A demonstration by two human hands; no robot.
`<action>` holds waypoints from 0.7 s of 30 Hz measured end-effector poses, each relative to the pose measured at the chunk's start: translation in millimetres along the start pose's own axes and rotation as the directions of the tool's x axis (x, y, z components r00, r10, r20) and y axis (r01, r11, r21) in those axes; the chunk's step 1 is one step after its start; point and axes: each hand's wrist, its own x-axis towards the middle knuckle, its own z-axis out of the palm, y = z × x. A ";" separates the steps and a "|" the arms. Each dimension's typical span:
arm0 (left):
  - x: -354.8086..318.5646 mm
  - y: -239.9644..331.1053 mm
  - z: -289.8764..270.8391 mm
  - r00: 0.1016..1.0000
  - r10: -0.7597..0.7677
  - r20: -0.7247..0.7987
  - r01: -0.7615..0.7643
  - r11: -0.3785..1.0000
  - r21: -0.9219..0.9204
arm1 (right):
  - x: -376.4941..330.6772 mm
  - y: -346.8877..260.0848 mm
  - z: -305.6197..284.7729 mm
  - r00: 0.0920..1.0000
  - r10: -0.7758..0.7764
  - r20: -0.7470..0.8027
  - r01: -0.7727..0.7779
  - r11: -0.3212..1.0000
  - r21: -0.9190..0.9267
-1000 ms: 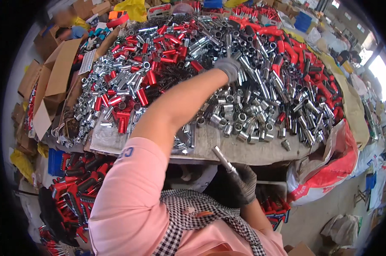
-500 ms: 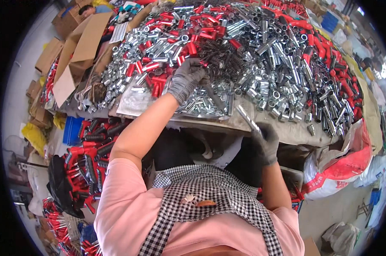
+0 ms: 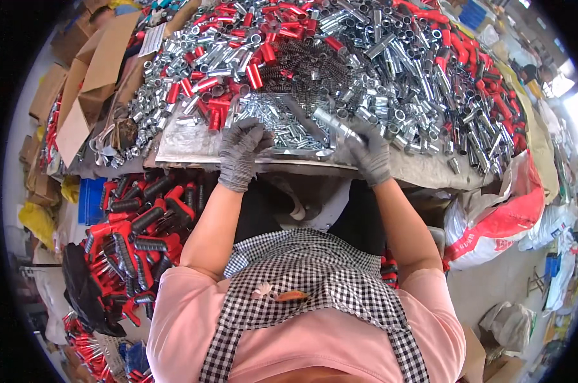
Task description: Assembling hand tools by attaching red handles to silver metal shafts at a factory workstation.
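Right now, L hand (image 3: 241, 150) is hovering half-curled, holding nothing, over small screws (image 3: 277, 124) at worktop's (image 3: 187, 150) near edge, while R hand (image 3: 369, 150) is gripping a metal tube (image 3: 335, 122) tilted, prob. for fitting.

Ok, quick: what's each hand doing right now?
Left hand: fingers curled down into the small silver parts; a grip cannot be told.
Right hand: closed on a silver metal tube.

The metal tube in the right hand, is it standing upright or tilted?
Tilted. The metal tube slants up and left from the gloved right hand, above the metal tray.
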 end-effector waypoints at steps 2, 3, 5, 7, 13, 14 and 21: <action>-3.5 -0.9 0.0 0.997 0.059 0.058 -0.058 0.998 -0.026 | 16.9 27.6 -6.8 0.995 -0.002 -0.095 0.005 0.999 0.034; -6.0 -1.7 1.2 0.997 0.058 0.059 -0.057 0.998 -0.023 | 23.8 13.6 -4.3 0.990 0.053 -0.131 -0.030 0.985 0.169; -15.3 -2.9 3.0 0.995 0.058 0.084 -0.059 0.998 0.000 | 36.1 -5.6 -2.8 0.978 0.106 -0.177 -0.037 0.934 0.357; -23.3 -1.6 5.4 0.990 0.068 0.125 -0.078 0.993 0.084 | 36.6 -11.7 -11.2 0.983 0.068 -0.171 0.017 0.890 0.455; -37.0 18.6 -2.0 0.971 -0.029 0.239 -0.072 0.913 0.403 | -18.5 -68.8 -65.3 0.985 0.151 0.088 -0.141 0.984 -0.109; -40.0 19.1 2.5 0.955 -0.005 0.297 -0.096 0.941 0.325 | -34.2 -70.8 -68.0 0.977 0.160 0.139 -0.149 0.985 -0.087; -56.4 17.8 30.5 0.762 -0.251 0.596 -0.033 0.905 0.424 | -71.9 -90.5 -46.4 0.928 0.012 0.374 0.018 0.997 -0.076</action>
